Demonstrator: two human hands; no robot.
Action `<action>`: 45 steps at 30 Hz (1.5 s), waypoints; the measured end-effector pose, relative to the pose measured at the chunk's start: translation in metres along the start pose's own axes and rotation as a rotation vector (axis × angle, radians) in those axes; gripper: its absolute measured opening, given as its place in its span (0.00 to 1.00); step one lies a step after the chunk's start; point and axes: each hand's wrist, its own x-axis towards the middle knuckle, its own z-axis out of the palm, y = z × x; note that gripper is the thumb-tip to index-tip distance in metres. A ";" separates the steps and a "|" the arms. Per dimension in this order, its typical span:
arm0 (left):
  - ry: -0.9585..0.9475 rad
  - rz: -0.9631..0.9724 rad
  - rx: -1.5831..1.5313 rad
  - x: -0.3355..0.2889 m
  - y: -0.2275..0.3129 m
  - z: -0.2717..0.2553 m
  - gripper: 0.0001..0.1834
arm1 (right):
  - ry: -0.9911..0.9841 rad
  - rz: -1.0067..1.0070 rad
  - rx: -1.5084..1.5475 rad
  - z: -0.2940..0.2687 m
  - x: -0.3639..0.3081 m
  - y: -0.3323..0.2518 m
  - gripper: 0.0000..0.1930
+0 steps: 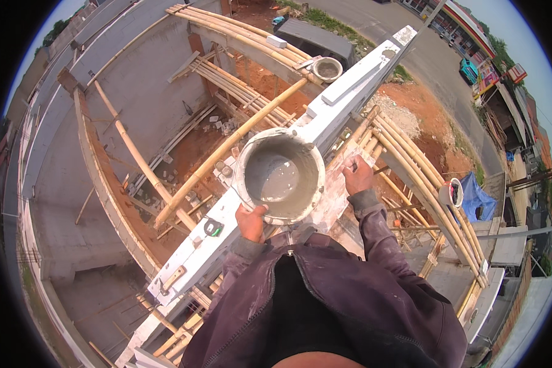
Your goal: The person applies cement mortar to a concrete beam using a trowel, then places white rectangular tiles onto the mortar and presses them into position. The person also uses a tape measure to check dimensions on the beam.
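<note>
The bucket (241, 178) could tip over the long edge of the wall (224, 214) if the left hand (251, 224), fingers closed on its rim, slips; the right hand's (357, 176) fingers half-curl, any hold unclear.

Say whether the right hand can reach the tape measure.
Probably not directly: the bucket and the left hand at its rim lie between the right hand and the tape measure.
</note>
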 end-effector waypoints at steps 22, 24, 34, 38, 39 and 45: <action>1.764 0.119 -0.907 -0.246 -0.122 -0.191 0.23 | -1.030 -0.195 -0.223 0.290 0.084 0.108 0.08; 1.835 0.108 -1.091 -0.280 -0.165 -0.216 0.25 | -1.152 -0.170 -0.090 0.319 0.057 0.061 0.07; 2.323 0.077 -1.316 -0.378 -0.349 -0.145 0.29 | -1.612 -0.515 -0.428 0.402 -0.087 -0.075 0.07; 2.329 -0.196 -0.471 -0.349 -0.410 -0.042 0.19 | -1.755 -0.731 -0.476 0.431 -0.103 -0.096 0.06; 2.276 -0.532 0.193 -0.339 -0.421 -0.005 0.18 | -1.745 -0.845 -0.498 0.438 -0.107 -0.102 0.06; 2.262 -0.801 -0.088 -0.264 -0.445 0.120 0.25 | -1.848 -0.992 -0.520 0.469 -0.160 -0.125 0.08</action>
